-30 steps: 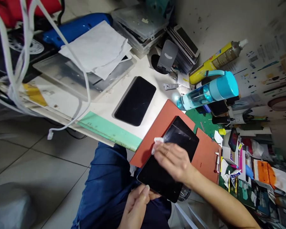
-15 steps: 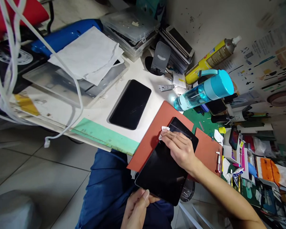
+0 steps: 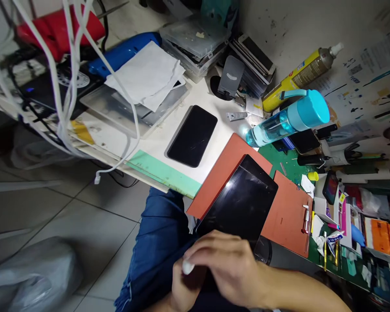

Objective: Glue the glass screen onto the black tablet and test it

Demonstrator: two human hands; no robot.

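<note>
Head view: the dark tablet lies tilted on the red mat, its near end overhanging the surface edge above the lap. The right hand curls over that near edge, pinching a white wipe. The left hand sits beneath it, its grip hidden. Bare room lies between the phone and the mat; clutter crowds the right.

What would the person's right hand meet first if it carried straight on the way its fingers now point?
Probably the blue denim trouser leg: the right hand, pinching a small white wad, points left past the near edge of the black tablet. Depth is unclear.
</note>
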